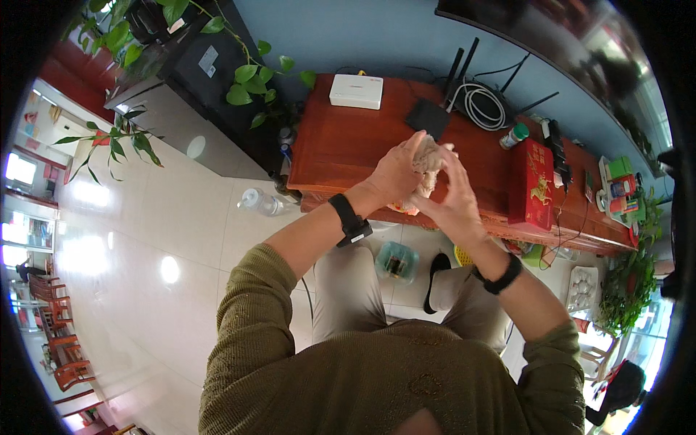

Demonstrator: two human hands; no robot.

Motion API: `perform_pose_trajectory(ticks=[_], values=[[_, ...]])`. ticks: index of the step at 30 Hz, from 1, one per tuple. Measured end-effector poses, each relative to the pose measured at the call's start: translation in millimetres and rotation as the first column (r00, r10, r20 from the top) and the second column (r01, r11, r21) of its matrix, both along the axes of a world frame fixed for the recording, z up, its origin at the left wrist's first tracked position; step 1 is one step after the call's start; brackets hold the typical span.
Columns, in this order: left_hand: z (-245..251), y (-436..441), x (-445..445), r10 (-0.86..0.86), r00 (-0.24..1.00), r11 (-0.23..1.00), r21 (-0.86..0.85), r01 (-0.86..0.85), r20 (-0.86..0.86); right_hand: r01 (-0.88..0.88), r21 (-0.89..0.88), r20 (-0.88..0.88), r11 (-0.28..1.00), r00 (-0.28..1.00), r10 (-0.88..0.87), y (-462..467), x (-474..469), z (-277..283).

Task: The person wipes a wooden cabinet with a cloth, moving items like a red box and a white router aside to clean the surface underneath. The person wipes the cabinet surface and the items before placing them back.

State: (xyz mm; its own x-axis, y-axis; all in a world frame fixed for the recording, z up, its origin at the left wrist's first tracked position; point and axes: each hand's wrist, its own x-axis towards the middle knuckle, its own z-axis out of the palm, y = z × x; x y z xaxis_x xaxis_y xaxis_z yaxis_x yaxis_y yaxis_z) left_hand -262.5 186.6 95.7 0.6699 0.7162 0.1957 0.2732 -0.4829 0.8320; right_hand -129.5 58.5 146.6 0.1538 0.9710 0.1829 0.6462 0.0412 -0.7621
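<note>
Above the front edge of a reddish wooden cabinet (340,147), I hold a pale, lumpy object (428,157) between both hands. Its exact kind is unclear, since my fingers cover much of it. My left hand (396,171) grips it from the left, thumb and fingers against its upper part. From the right, my right hand (455,198) curves around it, fingertips near the top and thumb low down. A small patch of red and yellow (403,207) shows beneath the object, partly hidden by my hands.
On the cabinet are a white box-shaped device (356,91), a black router (500,100) with coiled cable, a green-capped container (514,136) and a red box (530,187). A clear plastic bottle (263,201) lies on the floor; a teal tub (397,262) stands between my legs.
</note>
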Motion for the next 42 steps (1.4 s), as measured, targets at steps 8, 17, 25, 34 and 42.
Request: perform_pose_trajectory(ticks=[8, 17, 25, 34, 42], values=[[-46, 27, -41, -0.157, 0.985, 0.982, -0.096, 0.163, 0.066, 0.061, -0.287, 0.095, 0.956, 0.995, -0.035, 66, -52, -42], [-22, 76, -85, -0.027, 0.999, 0.993, -0.115, 0.025, -0.02, 0.058, -0.311, 0.386, 0.949, 0.92, 0.07, 64, -61, -52], [-3, 136, -71, 0.466, 0.882, 0.596, 0.764, -0.248, -0.077, -0.036, -0.159, 0.529, 0.987, 0.841, 0.116, 70, -65, -57], [-2, 180, 13, 0.498, 0.757, 0.739, 0.664, -0.113, -0.424, -0.15, -0.17, 0.571, 0.974, 0.791, 0.221, 72, -61, -58], [-16, 206, -4, 0.47, 0.696, 0.81, 0.58, -0.094, -0.544, -0.185, -0.251, 0.532, 0.95, 0.794, 0.295, 81, -72, -53]])
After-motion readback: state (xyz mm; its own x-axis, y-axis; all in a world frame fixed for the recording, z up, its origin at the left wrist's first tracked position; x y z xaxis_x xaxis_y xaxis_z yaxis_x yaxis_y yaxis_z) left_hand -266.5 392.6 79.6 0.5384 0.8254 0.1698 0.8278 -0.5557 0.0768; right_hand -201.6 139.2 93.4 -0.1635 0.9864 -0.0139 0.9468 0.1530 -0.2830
